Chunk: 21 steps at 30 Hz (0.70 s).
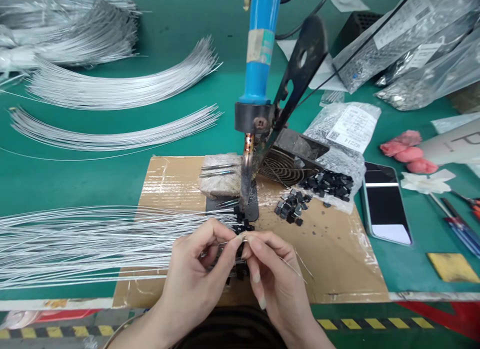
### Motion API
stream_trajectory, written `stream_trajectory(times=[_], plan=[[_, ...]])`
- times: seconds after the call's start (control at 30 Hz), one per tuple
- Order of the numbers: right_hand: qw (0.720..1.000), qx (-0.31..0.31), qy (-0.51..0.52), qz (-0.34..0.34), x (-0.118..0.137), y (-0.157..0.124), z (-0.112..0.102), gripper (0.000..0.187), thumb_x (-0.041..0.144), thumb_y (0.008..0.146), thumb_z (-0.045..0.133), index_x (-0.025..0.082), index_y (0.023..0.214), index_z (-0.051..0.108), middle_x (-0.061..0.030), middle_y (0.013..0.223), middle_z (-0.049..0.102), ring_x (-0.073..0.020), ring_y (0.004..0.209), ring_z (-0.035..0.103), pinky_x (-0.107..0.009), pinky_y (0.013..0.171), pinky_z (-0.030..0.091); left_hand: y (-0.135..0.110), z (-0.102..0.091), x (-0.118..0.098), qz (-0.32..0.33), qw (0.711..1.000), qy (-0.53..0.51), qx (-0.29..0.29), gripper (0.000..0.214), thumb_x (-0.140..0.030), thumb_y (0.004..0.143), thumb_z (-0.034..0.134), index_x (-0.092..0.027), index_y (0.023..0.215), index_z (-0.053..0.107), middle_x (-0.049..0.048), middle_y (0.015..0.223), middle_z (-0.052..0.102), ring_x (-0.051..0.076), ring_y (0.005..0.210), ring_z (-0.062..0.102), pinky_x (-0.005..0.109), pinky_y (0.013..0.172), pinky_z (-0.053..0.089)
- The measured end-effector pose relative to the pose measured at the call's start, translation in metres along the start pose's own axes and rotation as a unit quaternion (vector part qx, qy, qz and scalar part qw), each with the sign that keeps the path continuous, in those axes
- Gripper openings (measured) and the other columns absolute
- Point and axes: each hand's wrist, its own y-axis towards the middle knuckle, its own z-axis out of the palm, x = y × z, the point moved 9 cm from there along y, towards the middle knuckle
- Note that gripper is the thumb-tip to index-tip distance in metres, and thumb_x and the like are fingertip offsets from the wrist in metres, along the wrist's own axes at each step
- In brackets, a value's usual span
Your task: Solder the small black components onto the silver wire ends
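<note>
Over the cardboard sheet (337, 259), my left hand (202, 274) and my right hand (279, 271) meet, thumbs and index fingers pinched together. Both grip thin wire; its pale ends (294, 269) stick out to the right past my right hand. What lies right between the fingertips is mostly hidden. Just behind and beneath the hands are small black connectors (240, 216), at the ends of many grey-white wires (93, 239) spread out to the left. A blue-handled soldering iron (258, 54) is clamped tip down on a black stand, its tip close behind my fingers.
Loose black connectors (290, 207) lie beside a plastic bag (345, 139) and a small fan (285, 164). Wire bundles (123, 91) rest at the back left. On the right are a phone (386, 201), a yellow sponge (453, 267), tools and filled bags.
</note>
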Motion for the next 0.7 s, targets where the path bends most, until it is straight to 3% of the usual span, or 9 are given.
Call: stream_trajectory(times=[0.4, 0.7], plan=[[1.000, -0.003, 0.002, -0.003, -0.0008, 0.0011, -0.0026, 0.028, 0.040, 0.086, 0.087, 0.016, 0.073, 0.080, 0.0032, 0.047, 0.063, -0.0015, 0.027, 0.045, -0.007, 0.029, 0.037, -0.0030, -0.0011, -0.0053, 0.053, 0.998, 0.009, -0.030, 0.021, -0.027, 0.102, 0.063, -0.021, 0.082, 0.068, -0.0028, 0.062, 0.060, 0.011, 0.051, 0.049, 0.022, 0.048, 0.039], [1.000, -0.003, 0.007, -0.012, -0.0010, 0.0007, -0.0009, 0.025, 0.038, 0.088, 0.085, 0.017, 0.076, 0.081, 0.0027, 0.053, 0.065, -0.0016, 0.029, 0.050, -0.006, 0.030, 0.039, -0.0030, -0.0007, -0.0029, 0.050, 0.997, -0.026, -0.053, 0.019, -0.026, 0.101, 0.065, -0.020, 0.083, 0.070, 0.0005, 0.067, 0.070, 0.012, 0.057, 0.062, 0.021, 0.051, 0.045]])
